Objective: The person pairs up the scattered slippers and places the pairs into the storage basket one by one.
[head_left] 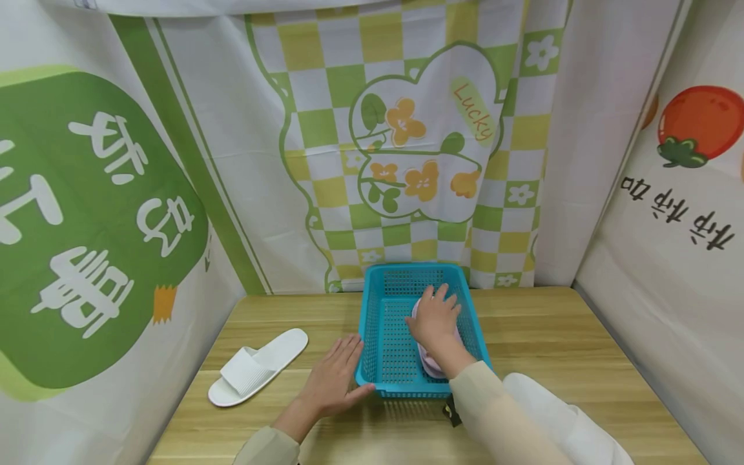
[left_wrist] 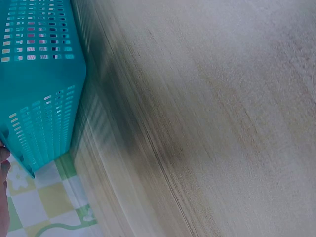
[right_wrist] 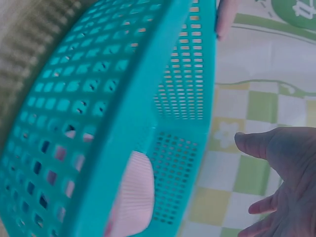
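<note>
A turquoise perforated basket (head_left: 391,381) stands on the table against the back curtain. Inside it, along its right side, lies a pink slipper (head_left: 429,365), with its ribbed band (right_wrist: 134,190) showing in the right wrist view. My right hand (head_left: 437,320) is over the slipper and covers much of it in the head view. In the right wrist view that hand (right_wrist: 291,182) has its thumb and fingers spread, apart from the slipper. My left hand (head_left: 336,374) rests at the basket's near left corner, fingers straight along the rim.
A white slipper (head_left: 258,368) with a ribbed band lies on the table (head_left: 325,439) left of the basket. At the right, a white slipper-like thing (head_left: 558,413) is partly hidden by my right sleeve. Printed curtains (head_left: 314,161) enclose the back and sides.
</note>
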`<state>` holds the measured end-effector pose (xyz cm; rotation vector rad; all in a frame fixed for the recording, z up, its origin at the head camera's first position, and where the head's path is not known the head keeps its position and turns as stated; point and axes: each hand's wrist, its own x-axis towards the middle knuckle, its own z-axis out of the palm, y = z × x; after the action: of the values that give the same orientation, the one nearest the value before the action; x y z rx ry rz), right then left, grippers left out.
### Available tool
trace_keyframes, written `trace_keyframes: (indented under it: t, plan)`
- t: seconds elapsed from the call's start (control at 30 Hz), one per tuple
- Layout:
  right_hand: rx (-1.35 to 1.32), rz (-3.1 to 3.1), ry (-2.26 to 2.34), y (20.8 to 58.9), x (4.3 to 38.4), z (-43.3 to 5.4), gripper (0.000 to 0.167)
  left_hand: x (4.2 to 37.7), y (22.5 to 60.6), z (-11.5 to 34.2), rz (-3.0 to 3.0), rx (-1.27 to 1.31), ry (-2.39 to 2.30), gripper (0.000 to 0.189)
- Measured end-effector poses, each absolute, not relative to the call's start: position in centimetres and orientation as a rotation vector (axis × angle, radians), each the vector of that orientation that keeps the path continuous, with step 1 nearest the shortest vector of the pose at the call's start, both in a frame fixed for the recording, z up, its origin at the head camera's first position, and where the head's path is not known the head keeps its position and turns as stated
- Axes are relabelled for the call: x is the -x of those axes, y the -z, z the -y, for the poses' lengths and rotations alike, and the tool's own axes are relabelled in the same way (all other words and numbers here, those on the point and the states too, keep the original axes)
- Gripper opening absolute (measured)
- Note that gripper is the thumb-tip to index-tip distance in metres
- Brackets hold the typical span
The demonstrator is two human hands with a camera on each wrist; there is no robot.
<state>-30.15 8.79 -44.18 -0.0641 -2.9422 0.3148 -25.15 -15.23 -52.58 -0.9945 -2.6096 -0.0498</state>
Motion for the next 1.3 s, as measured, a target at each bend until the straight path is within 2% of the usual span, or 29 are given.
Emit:
trace_keyframes:
  t: [0.33,0.93,1.3]
  plan:
    - [-0.18,2.752,-0.389,42.8,27.2,-11.1,0.087,24.9,52.5,15.3,2.597,1.004,0.048,0.087]
    - [-0.43,2.628,-0.506,44.8,24.0,-18.4,0.079,25.0,52.7,15.1,2.587,1.031,0.094,0.088]
    - [-0.675,2.404,-0.52,45.8,23.0,-24.2,0.075,25.4,51.9,17.1,2.543,1.021,0.159,0.082]
